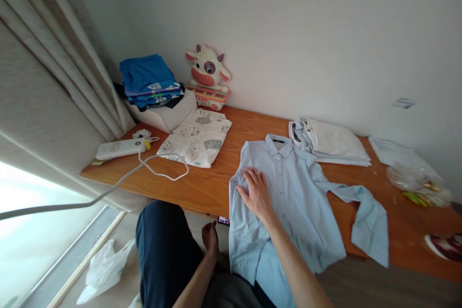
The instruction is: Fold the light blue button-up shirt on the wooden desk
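A light blue button-up shirt (299, 197) lies spread face up on the wooden table (209, 183), its lower part hanging over the front edge and one sleeve stretched to the right. My right hand (255, 191) rests flat on the shirt's left chest, fingers spread. My left hand (210, 238) hangs below the table's front edge, close to a dark phone (223, 221), fingers loosely curled with nothing seen in them.
A folded cow-print cloth (198, 137), a white power bank with cable (119, 148), a white box (169, 114) under folded blue clothes (149, 81), a cow toy keyboard (208, 79), folded white shirts (332, 144), a plastic bag (418, 183).
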`<state>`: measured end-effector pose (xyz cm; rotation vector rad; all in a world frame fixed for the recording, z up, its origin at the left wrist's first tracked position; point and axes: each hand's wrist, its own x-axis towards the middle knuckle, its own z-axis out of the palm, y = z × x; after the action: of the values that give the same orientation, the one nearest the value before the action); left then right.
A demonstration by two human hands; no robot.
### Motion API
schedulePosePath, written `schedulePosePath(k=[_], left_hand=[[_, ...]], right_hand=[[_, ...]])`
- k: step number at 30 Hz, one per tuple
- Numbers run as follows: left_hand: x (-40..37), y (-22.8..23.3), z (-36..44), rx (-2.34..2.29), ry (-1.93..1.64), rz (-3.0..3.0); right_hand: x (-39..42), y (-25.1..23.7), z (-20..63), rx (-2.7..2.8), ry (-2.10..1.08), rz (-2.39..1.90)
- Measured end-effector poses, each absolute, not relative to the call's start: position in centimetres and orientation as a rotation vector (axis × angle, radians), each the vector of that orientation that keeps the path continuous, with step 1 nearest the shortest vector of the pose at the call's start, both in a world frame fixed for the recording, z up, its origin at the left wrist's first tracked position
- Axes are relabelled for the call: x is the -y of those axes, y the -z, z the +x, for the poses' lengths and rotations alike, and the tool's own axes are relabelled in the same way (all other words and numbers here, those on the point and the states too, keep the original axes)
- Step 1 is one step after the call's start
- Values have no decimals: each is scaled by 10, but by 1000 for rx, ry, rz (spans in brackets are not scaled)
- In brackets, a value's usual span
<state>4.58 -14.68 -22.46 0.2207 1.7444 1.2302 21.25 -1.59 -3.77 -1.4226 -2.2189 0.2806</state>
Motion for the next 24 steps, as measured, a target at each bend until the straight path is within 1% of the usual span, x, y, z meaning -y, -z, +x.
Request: schedulePosePath(k=[3,6,8,10,12,15,17,19,22,24], left_hand=[[175,215,52,-1575,-1261,245],[203,203,56,-1281,-1188,435],[220,194,56,-1202,-1098,612],[232,183,56,-1212,-989,777],[242,172,58,-1200,-927,890],[250,155,64,-1179,-946,903],[254,150,68,-1202,-936,891],[258,151,69,-1237,-873,946],[263,157,70,-1239,-809,964],[266,155,71,-1223,-824,858]], right_hand=[[9,36,215,2077,-437,-1313],[9,26,225,1751,-620,-1185],[24,21,242,1512,-631,-1159],[57,23,271,1332,-527,-1199],[104,39,310,1186,-348,-1284],[186,80,376,935,-24,-1459],[234,108,412,800,36,-1536],[270,130,436,780,-85,-1647],[292,149,451,778,-600,-1838],[292,149,455,725,-894,-1931]])
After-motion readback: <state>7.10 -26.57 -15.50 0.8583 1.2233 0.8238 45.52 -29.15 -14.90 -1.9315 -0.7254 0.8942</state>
